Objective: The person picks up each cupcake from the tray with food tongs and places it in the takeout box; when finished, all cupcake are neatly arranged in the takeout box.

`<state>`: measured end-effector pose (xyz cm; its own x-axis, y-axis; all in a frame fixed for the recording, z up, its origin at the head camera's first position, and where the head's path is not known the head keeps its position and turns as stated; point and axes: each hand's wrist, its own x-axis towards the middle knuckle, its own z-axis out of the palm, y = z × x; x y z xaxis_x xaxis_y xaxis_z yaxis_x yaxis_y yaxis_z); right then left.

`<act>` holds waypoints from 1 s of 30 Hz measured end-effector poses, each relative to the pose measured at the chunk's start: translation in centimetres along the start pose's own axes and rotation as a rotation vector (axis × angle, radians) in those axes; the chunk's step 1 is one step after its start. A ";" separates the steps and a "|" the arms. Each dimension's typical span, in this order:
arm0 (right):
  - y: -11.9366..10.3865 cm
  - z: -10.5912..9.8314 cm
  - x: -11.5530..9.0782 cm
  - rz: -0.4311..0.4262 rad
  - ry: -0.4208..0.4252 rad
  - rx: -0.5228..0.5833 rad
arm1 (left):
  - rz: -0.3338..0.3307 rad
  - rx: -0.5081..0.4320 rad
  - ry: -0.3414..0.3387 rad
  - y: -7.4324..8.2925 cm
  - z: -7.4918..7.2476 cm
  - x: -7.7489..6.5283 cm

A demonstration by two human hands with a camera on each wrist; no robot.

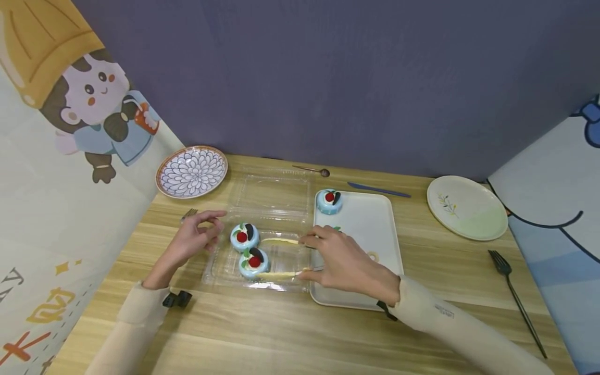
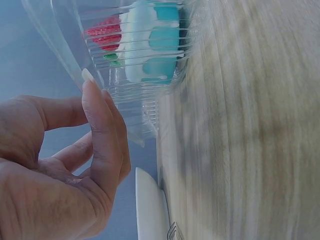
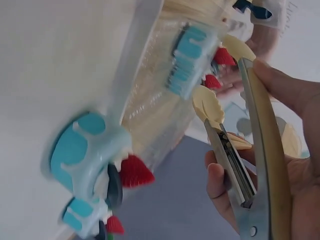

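My right hand (image 1: 344, 259) holds a pair of metal tongs (image 3: 265, 150) with cream-yellow scalloped tips, their two arms spread apart. The tips reach over a clear plastic box (image 1: 290, 260), where a blue cake (image 1: 245, 237) and a second blue cake (image 1: 253, 263) sit at the left, each topped with a red berry. One tip overlaps the nearer cake in the head view. My left hand (image 1: 199, 234) is at the box's left side, fingers loosely bent, fingertips right at its rim in the left wrist view.
A white tray (image 1: 356, 213) beside the box carries a blue cake (image 1: 329, 201) and another cake (image 3: 95, 155), mostly hidden by my right hand in the head view. Around them lie a patterned plate (image 1: 192, 172), white plate (image 1: 469, 208), blue knife (image 1: 379, 189), spoon (image 1: 324, 172) and dark fork (image 1: 515, 297).
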<state>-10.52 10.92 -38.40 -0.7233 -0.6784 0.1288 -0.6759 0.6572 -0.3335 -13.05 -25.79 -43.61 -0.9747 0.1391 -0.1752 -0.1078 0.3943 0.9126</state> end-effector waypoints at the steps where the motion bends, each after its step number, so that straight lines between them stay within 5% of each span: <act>1: 0.1 -0.3 -0.2 0.012 0.011 0.002 | 0.000 0.001 0.000 0.0 0.0 0.0; 14: 4.9 -3.8 -4.8 0.179 0.237 -0.030 | 0.002 0.011 -0.001 0.1 -0.1 0.1; 22: 7.7 -3.9 -8.7 0.277 0.269 -0.105 | -0.005 0.017 -0.007 0.1 -0.2 0.0; 30: 8.2 -2.7 -10.9 0.310 0.224 -0.114 | -0.009 0.014 -0.011 0.2 -0.1 0.0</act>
<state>-8.58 24.60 -40.08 -0.8998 -0.3625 0.2428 -0.4232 0.8603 -0.2841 -13.13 -25.81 -43.35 -0.9715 0.1456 -0.1872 -0.1134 0.4081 0.9059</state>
